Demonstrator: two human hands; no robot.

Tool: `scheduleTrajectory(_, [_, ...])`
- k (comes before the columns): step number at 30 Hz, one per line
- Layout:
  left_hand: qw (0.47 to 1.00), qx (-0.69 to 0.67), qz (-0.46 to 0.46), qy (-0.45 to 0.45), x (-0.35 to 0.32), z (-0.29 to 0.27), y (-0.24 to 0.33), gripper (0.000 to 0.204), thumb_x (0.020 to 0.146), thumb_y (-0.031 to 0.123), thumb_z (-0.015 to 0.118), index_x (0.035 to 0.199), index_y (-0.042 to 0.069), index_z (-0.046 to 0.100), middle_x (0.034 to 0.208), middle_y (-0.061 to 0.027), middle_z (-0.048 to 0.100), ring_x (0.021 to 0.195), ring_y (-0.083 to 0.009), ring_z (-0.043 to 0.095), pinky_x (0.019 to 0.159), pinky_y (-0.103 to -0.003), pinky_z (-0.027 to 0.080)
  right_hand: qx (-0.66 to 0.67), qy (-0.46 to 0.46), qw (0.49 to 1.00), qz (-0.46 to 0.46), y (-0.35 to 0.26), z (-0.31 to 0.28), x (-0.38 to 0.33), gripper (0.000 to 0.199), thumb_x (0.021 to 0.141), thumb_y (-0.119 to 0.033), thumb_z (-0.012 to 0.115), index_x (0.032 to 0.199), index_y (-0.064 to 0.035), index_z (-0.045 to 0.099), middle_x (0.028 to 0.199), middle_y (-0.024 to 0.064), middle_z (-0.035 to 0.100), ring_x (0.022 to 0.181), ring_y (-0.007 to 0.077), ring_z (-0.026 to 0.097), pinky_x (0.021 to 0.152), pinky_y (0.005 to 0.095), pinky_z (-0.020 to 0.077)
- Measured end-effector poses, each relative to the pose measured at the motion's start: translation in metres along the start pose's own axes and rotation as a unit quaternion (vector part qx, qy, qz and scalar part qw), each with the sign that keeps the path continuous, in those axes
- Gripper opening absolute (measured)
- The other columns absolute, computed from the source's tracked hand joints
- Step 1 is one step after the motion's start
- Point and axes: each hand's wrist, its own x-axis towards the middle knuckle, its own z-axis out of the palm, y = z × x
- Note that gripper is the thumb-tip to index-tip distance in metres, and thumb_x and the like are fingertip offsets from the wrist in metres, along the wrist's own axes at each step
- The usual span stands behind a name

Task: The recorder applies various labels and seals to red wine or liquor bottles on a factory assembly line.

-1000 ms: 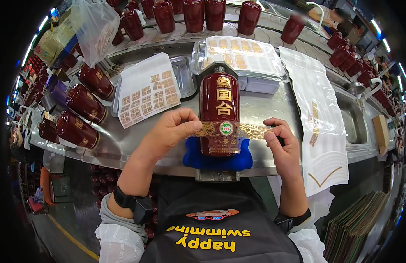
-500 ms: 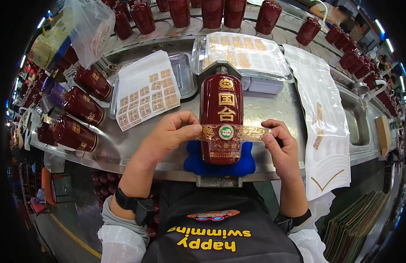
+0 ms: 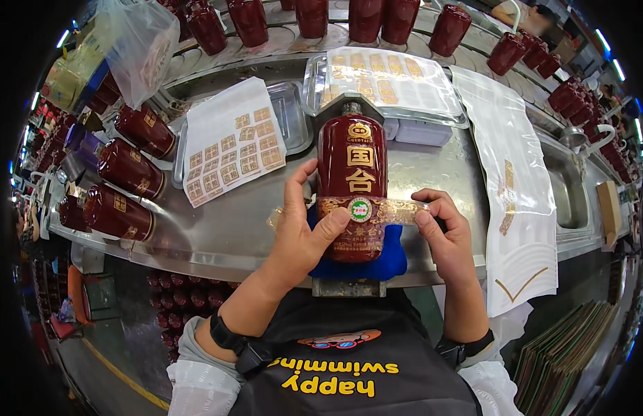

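Observation:
A dark red glass bottle [image 3: 333, 156] with gold lettering lies in front of me, neck pointing away, on a blue cushion [image 3: 396, 258] in a metal stand. Across its lower body runs a gold-patterned transparent label strip [image 3: 398, 211] with a round green-and-white emblem. My left hand [image 3: 298, 236] wraps the bottle's left side, its thumb pressed on the strip beside the emblem. Some gold strip shows left of that hand. Off the bottle's right side, my right hand [image 3: 448, 232] pinches the strip's free end between thumb and fingers.
A sheet of small gold labels [image 3: 228, 104] rests over a metal tray at left, near several red bottles [image 3: 131, 166]. Another label-covered tray [image 3: 432, 104] stands behind the bottle. A long white backing sheet [image 3: 526, 243] drapes over the right edge. More bottles [image 3: 450, 31] line the conveyor.
My left hand has let go of the strip's left end and moved right onto the bottle, its thumb now pressing the strip. My right hand stays almost still. Bottles on the conveyor have shifted.

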Motion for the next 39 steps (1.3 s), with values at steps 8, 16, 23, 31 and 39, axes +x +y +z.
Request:
scheduleTrajectory(8, [0.999, -0.031, -0.005, -0.009, 0.0, 0.002, 0.004, 0.077, 0.091, 0.03, 0.068, 0.145, 0.001, 0.022, 0.138, -0.0155, 0.038, 0.122, -0.0201, 0.044, 0.106, -0.034, 0.035, -0.012, -0.002, 1.0, -0.013, 0.003, 0.002, 0.001, 0.017, 0.09, -0.014, 0.066, 0.082, -0.001, 0.059, 0.109, 0.0115, 0.059, 0.101, 0.0178, 0.054, 0.091, 0.0299, 0.0401])
scheduleTrajectory(16, [1.0, 0.006, -0.006, -0.003, 0.0, 0.005, 0.005, 0.086, 0.089, 0.038, 0.068, 0.147, 0.002, 0.017, 0.126, -0.0141, 0.049, 0.114, -0.0164, 0.049, 0.1, -0.031, 0.039, -0.03, 0.012, 0.999, 0.006, 0.005, 0.001, 0.004, 0.01, 0.091, -0.01, 0.062, 0.094, 0.0002, 0.062, 0.109, 0.0124, 0.06, 0.102, 0.0191, 0.055, 0.089, 0.0304, 0.0425])
scheduleTrajectory(23, [0.999, -0.009, 0.009, -0.029, -0.001, -0.005, -0.003, 0.09, 0.088, 0.041, 0.07, 0.148, -0.001, 0.017, 0.142, -0.0177, 0.035, 0.124, -0.0234, 0.045, 0.105, -0.036, 0.037, -0.254, -0.043, 0.936, -0.239, -0.037, 0.014, -0.002, 0.046, 0.081, -0.002, 0.068, 0.126, -0.006, 0.062, 0.126, 0.0169, 0.05, 0.114, 0.0338, 0.051, 0.097, 0.039, 0.0429])
scheduleTrajectory(31, [0.998, 0.021, 0.025, -0.053, -0.004, -0.007, -0.008, 0.099, 0.085, 0.043, 0.073, 0.15, -0.003, 0.013, 0.146, -0.0195, 0.033, 0.132, -0.0258, 0.039, 0.11, -0.037, 0.032, -0.246, -0.08, 0.931, -0.256, -0.032, 0.028, -0.002, 0.053, 0.077, -0.007, 0.075, 0.128, -0.0096, 0.062, 0.126, 0.0188, 0.05, 0.116, 0.0351, 0.049, 0.099, 0.0432, 0.042])
scheduleTrajectory(39, [0.995, -0.05, 0.028, -0.081, -0.002, -0.008, -0.005, 0.103, 0.085, 0.044, 0.073, 0.151, -0.002, 0.009, 0.148, -0.0205, 0.03, 0.137, -0.0256, 0.033, 0.113, -0.037, 0.027, -0.198, -0.09, 0.95, -0.225, -0.026, 0.027, -0.001, 0.054, 0.078, -0.01, 0.076, 0.13, -0.0091, 0.061, 0.128, 0.02, 0.05, 0.115, 0.0341, 0.05, 0.097, 0.0414, 0.0422])
